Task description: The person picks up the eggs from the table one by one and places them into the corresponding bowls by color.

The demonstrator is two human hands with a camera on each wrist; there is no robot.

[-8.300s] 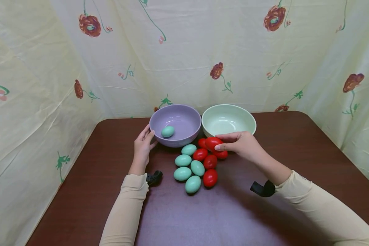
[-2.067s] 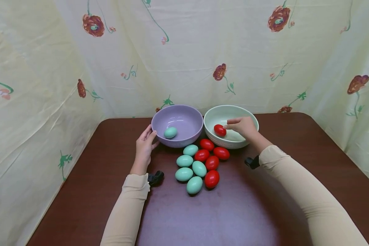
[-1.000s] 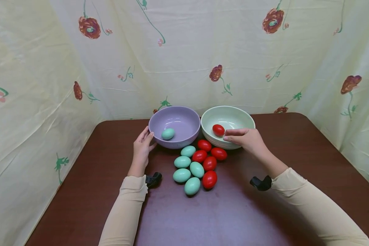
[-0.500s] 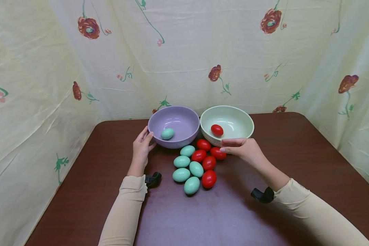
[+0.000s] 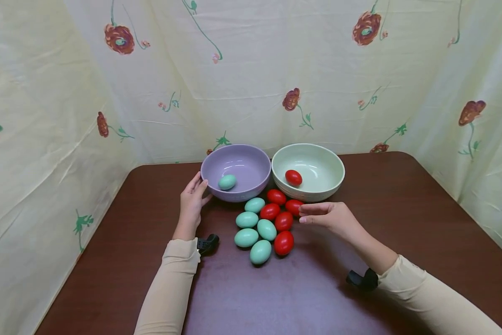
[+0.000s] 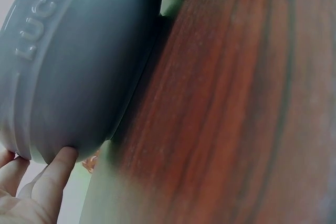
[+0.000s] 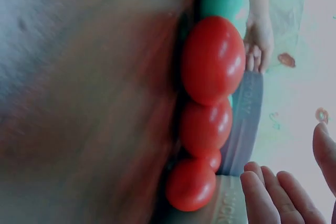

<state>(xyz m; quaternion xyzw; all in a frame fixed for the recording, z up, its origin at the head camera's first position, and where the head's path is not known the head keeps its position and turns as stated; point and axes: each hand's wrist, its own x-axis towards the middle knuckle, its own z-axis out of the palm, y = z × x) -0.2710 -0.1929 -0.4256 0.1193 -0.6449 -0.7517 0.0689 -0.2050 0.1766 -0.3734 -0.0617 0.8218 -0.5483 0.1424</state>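
Note:
My left hand [image 5: 190,204] rests against the left side of a purple bowl [image 5: 261,174], which holds one mint-green egg [image 5: 227,182]. In the left wrist view its fingertips [image 6: 65,156] touch the bowl's outer wall. My right hand [image 5: 336,218] is held beside the rightmost red egg [image 5: 293,207], thumb and fingers apart, nothing between them. Its fingertips overlap that egg's edge in the head view; contact cannot be told. A pale green bowl [image 5: 332,181] holds one red egg [image 5: 293,177].
Several red eggs [image 5: 284,243] and several mint-green eggs [image 5: 260,252] lie close together on the dark wooden table [image 5: 271,302], in front of the two bowls, which stand side by side. A flowered cloth [image 5: 242,93] hangs behind and at both sides.
Earlier my right hand held a red egg and set it in the pale green bowl. It has since let go, moved out and come down toward the red eggs. My left hand stays put.

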